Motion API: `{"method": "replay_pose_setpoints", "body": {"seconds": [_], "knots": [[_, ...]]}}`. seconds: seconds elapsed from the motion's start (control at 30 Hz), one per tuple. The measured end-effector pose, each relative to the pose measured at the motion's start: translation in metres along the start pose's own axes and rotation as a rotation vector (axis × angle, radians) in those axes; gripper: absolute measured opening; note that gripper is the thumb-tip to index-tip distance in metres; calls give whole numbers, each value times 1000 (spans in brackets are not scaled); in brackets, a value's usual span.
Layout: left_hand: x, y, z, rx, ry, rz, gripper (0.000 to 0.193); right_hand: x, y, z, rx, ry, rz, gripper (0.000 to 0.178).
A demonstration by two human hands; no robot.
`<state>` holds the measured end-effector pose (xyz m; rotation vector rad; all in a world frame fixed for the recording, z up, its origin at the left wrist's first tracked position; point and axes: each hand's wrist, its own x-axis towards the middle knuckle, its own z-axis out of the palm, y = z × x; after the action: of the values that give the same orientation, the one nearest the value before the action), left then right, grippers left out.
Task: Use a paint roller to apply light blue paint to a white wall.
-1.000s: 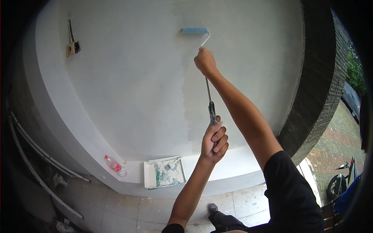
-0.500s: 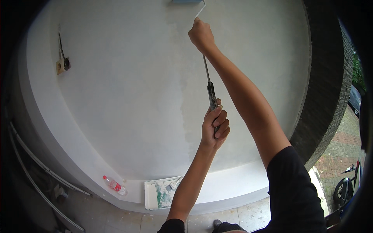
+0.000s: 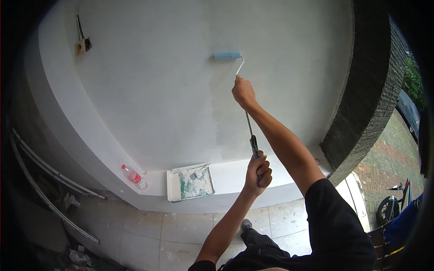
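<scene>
A paint roller with a blue sleeve (image 3: 227, 55) and a bent white wire frame lies against the pale wall (image 3: 149, 104). High on its pole, just below the wire frame, my right hand (image 3: 243, 91) is closed around it. Lower down, my left hand (image 3: 259, 174) wraps round the black handle (image 3: 255, 147). Between the two hands a thin metal rod shows. The wall has a lighter zone on the left and a slightly darker patch near the roller. A white paint tray (image 3: 173, 186), smeared with green and white, rests on the ledge below.
Left of the tray, a clear plastic bottle with a red cap (image 3: 134, 177) lies on the white ledge (image 3: 230, 177). A wall socket (image 3: 80, 47) with a dark cable hangs upper left. Long pale rails (image 3: 54, 178) lean at left. A dark column (image 3: 361, 86) and a motorbike (image 3: 388, 210) are at right.
Both hands have come down in the picture with the roller, whose blue sleeve is now fully in view. My view has also tilted lower, showing more of the tray and floor.
</scene>
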<state>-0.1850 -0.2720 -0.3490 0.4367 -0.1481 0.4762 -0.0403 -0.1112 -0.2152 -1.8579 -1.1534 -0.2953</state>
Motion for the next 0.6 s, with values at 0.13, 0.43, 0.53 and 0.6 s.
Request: {"method": "replay_pose_setpoints", "body": {"seconds": [0.13, 0.43, 0.53, 0.6], "knots": [[-20, 18, 15, 55, 39, 22, 7, -8, -38, 0, 20, -8, -70, 40], [24, 85, 7, -16, -76, 14, 5, 54, -82, -2, 92, 119, -94, 40], [52, 102, 29, 45, -167, 23, 6, 101, -90, -16, 41, 252, -213, 38], [74, 113, 33, 99, -216, 57, 5, 120, -100, -28, 35, 265, -231, 37]]}}
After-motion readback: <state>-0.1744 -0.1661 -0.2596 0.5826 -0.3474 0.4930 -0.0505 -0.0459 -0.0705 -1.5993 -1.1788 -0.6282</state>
